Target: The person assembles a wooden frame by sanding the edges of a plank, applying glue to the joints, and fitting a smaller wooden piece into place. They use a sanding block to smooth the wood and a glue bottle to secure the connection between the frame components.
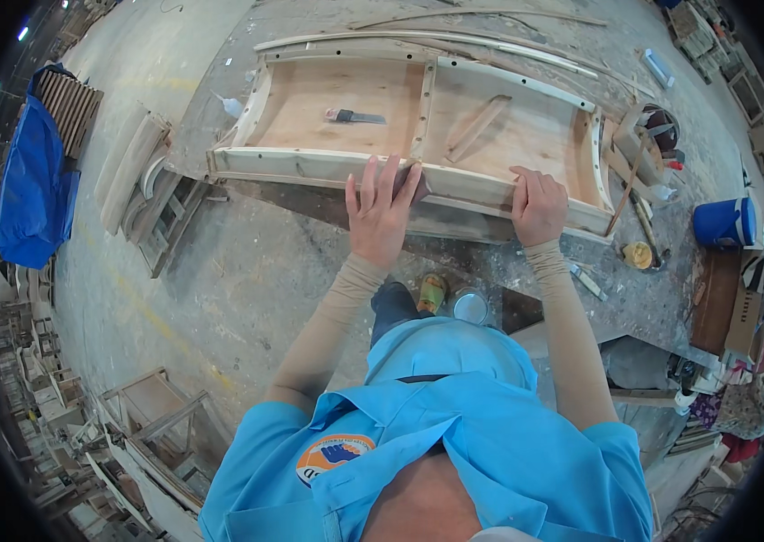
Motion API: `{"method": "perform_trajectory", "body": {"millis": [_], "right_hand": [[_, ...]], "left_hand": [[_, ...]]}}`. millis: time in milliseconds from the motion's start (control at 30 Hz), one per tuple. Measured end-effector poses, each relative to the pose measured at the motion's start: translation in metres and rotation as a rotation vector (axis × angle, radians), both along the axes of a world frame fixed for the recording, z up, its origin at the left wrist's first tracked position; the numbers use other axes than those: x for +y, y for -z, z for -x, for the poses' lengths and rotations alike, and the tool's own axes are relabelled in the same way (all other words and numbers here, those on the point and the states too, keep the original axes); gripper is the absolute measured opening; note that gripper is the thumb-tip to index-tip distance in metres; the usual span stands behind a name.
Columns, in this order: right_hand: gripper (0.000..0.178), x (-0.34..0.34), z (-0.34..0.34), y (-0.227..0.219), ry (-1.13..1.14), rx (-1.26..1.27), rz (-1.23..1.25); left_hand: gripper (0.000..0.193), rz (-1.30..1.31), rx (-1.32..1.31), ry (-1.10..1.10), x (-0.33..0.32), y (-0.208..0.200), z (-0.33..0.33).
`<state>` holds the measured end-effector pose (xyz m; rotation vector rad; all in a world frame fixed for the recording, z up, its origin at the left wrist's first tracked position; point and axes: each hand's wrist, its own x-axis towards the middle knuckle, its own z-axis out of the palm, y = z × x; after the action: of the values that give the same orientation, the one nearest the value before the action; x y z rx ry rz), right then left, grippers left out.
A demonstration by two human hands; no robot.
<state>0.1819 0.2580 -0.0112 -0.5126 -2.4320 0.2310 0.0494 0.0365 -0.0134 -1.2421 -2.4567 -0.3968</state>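
Observation:
A wooden frame (309, 165) with two plywood-backed bays lies across the work table in front of me, its near rail toward my body. My left hand (380, 212) rests on that rail near the middle, fingers extended over its top edge. Against the rail it presses a dark brown piece of sandpaper (423, 187), partly covered by the fingers. Farther right, my right hand (540, 206) is closed over the same rail with its fingers curled on the top edge. Inside the left bay lies a utility knife (355, 116); a loose wood strip (478, 128) slants across the right bay.
Long thin wood strips (490, 41) lie beyond the frame. To the right are a yellow-topped pot (637, 255), a blue bucket (723, 223) and a tape roll (660, 126). Wooden parts (160, 212) stand on the floor at left, near a blue tarp (34, 181).

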Motion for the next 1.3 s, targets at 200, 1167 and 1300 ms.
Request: {"method": "perform_trajectory", "body": {"millis": [200, 1167, 1300], "right_hand": [[0.015, 0.000, -0.001, 0.001, 0.005, -0.007, 0.025], [0.016, 0.000, -0.002, 0.004, 0.006, -0.003, -0.012], [0.016, -0.002, 0.000, 0.003, 0.014, -0.009, -0.001]], "left_hand": [[0.056, -0.035, -0.027, 0.027, -0.009, 0.010, 0.002], [0.053, 0.011, 0.036, 0.035, -0.009, 0.008, 0.004], [0.055, 0.008, 0.024, 0.039, -0.003, 0.003, 0.005]]}}
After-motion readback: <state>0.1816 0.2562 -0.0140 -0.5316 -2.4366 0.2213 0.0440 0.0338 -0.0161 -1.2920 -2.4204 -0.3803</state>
